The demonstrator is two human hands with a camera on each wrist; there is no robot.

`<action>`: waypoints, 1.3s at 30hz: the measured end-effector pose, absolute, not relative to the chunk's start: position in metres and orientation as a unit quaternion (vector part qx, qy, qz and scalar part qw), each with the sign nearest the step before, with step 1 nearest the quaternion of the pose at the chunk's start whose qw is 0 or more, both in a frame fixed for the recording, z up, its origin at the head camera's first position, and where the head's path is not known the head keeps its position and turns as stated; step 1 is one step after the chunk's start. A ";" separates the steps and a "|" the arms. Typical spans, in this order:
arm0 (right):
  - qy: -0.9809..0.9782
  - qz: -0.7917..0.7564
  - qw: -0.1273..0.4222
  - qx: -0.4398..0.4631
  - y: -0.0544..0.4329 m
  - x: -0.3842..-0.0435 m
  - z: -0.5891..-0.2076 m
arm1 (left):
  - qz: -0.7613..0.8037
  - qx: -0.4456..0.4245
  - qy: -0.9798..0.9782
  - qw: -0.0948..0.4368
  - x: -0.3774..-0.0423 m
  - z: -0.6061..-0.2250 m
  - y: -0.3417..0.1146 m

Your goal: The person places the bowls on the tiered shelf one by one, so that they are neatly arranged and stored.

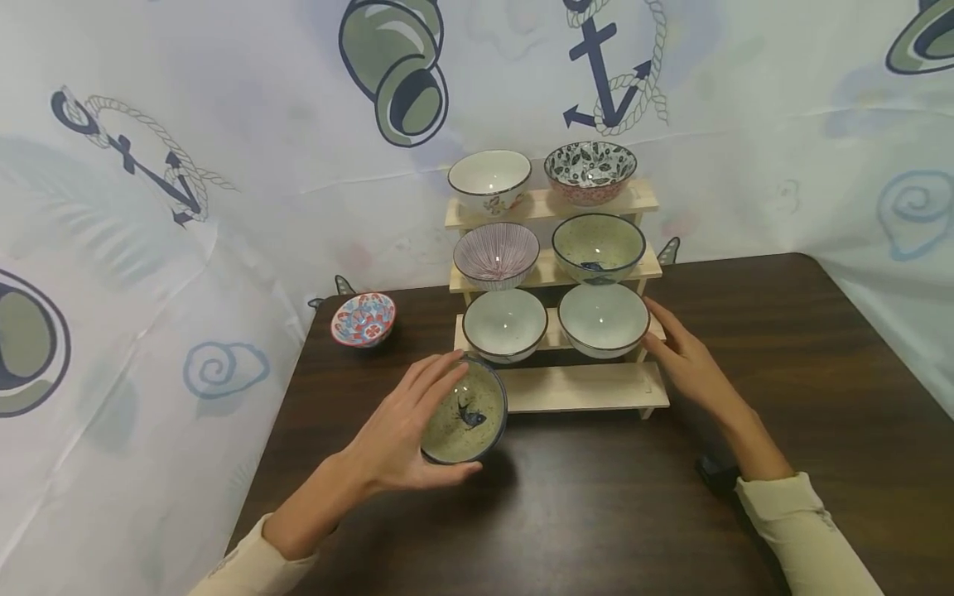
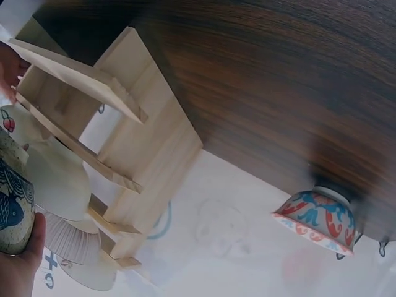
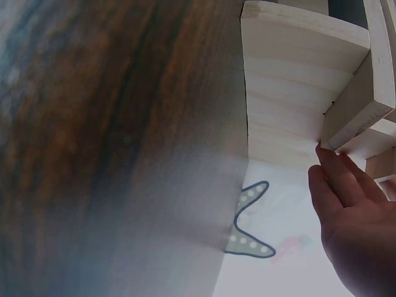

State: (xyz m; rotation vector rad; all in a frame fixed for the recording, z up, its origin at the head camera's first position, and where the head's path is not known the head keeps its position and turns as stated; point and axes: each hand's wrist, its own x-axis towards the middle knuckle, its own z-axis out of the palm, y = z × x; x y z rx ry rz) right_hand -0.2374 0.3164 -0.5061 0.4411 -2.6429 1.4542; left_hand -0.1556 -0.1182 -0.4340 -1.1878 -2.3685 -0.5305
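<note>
My left hand (image 1: 398,430) grips a green bowl (image 1: 471,414) with a dark blue fish drawn inside, fingers over its far rim and thumb at its near side. The bowl is in front of the left end of a stepped wooden rack (image 1: 585,389). In the left wrist view, its outside (image 2: 11,213) shows a blue fish pattern. My right hand (image 1: 689,364) touches the rack's right end, close to a white bowl (image 1: 604,316); its fingertips (image 3: 328,154) meet the wood in the right wrist view. Another white bowl (image 1: 505,321) stands on the same step.
Higher steps carry a striped bowl (image 1: 496,252), a green bowl (image 1: 599,244), a white flowered bowl (image 1: 489,178) and a leaf-patterned bowl (image 1: 590,170). A small red-and-blue bowl (image 1: 363,319) stands on the dark table (image 1: 566,505), left of the rack. A printed cloth (image 1: 261,99) hangs behind.
</note>
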 end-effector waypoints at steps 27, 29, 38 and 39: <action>-0.868 0.472 0.048 0.146 0.316 -0.236 -0.510 | -0.194 -0.430 -0.861 0.190 -0.158 -0.439 -0.093; -0.868 0.472 0.048 0.148 0.316 -0.236 -0.510 | -0.196 -0.430 -0.861 0.190 -0.158 -0.439 -0.091; -0.866 0.476 0.043 0.146 0.316 -0.238 -0.508 | -0.193 -0.428 -0.863 0.188 -0.156 -0.437 -0.087; -0.867 0.476 0.043 0.145 0.316 -0.238 -0.507 | -0.192 -0.428 -0.862 0.190 -0.155 -0.437 -0.086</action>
